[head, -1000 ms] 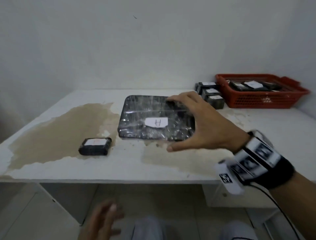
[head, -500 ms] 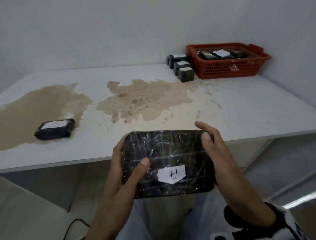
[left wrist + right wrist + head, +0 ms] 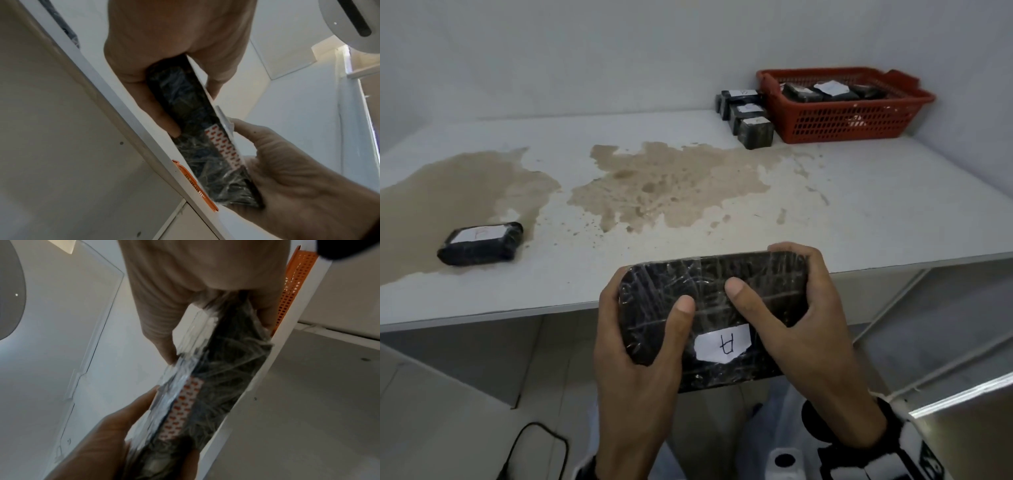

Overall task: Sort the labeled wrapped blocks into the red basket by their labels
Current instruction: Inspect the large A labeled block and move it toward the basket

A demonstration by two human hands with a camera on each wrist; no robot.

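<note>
Block labelled A [image 3: 709, 308]: large, wrapped, held off the desk's near edge, left hand [image 3: 640, 359] and right hand [image 3: 808, 329] both gripping it. Several blocks already in red basket [image 3: 842, 120] at far right corner; one small block [image 3: 479, 243] left near left edge, three [image 3: 748, 114] beside the basket

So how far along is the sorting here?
Partly done. The red basket already holds several wrapped blocks. Both hands, left hand and right hand, grip the large block labeled A. Left: three small blocks beside the basket and one small block on the table's left.

Head view downward over table [image 3: 825, 212], wrist views close, seemingly upward.
</note>
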